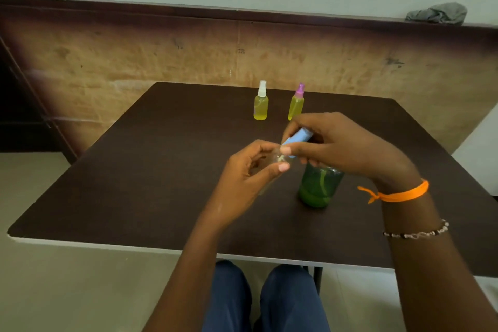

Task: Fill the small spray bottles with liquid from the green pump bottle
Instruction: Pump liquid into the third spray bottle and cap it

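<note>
Bottles at the back: white-capped spray bottle (260, 104) and pink-capped spray bottle (296, 104) stood upright on the table (134, 170), both yellow with liquid, probably filled and put aside.
Left hand (246, 178): curled around a small clear bottle (280, 160), pinched near the neck, probably to keep it steady.
Blue cap (297, 140): sat tilted at the neck of the clear bottle.
Right hand (336, 143): fingers closed on the blue cap, probably to twist it; direction could not be told.
Green pump bottle (319, 186): stood just behind the hands, close for filling, top hidden.
</note>
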